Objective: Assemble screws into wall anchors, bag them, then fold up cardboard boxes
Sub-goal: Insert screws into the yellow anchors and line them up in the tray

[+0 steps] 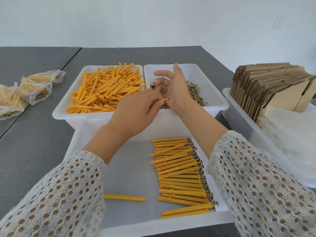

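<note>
So we've got both hands up over the screw bin (pixel 217 101), the white tub at the back right with a heap of brass screws (pixel 196 94) in it. Our left hand (pixel 136 115) is pinching one screw (pixel 165 99) between thumb and fingers, head pointing right, just above the bin's near edge. Our right hand (pixel 172 86) sits palm-up right beside it, fingers loosely curled around a small bunch of screws, though how many we honestly can't tell. Back left, touching the screw bin, is the tub of loose yellow wall anchors (pixel 106 89), piled pretty high. Closest to us is the big white tray (pixel 130 177) with a neat row of finished anchors (pixel 181 175) along its right side, screw heads all facing right, plus one lone anchor (pixel 124 197) lying on its own near the bottom left. Filled bags (pixel 35 89) sit off on the gray table (pixel 34 142) to the left, and flat cardboard boxes (pixel 266 86) stand in a bin on the far right.
</note>
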A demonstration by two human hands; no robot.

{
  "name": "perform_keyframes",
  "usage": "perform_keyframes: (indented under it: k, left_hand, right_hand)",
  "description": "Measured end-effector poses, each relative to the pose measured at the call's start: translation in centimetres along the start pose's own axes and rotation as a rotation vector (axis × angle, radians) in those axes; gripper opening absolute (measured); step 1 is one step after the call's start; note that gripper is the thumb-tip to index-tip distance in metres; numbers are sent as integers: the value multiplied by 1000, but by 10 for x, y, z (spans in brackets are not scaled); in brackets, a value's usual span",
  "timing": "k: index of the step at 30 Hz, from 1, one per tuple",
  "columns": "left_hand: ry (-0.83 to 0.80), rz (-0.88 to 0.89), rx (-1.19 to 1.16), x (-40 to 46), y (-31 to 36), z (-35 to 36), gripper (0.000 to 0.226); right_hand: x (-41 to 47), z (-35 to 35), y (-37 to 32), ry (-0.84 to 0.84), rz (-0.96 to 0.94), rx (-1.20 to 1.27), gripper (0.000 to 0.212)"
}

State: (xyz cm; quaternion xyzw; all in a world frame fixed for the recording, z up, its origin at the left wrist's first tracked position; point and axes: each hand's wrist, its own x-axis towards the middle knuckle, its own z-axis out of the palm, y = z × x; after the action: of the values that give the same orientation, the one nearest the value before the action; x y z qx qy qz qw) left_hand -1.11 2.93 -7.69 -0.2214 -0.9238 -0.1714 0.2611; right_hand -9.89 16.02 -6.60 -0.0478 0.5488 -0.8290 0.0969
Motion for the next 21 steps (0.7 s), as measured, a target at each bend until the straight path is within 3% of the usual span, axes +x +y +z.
perform_keyframes:
  k: [5, 15, 21]
  left_hand:
    - [-171, 49, -72, -3, 18, -4, 16]
    - [-576, 160, -45, -17, 58, 19, 21]
    - [-621, 278, 44, -27, 80, 33, 27]
  right_hand:
    - [8, -11, 0, 144, 92, 189, 55]
    - [8, -14, 0, 139, 146, 227, 35]
    - [8, -14, 0, 127, 147, 202, 32]
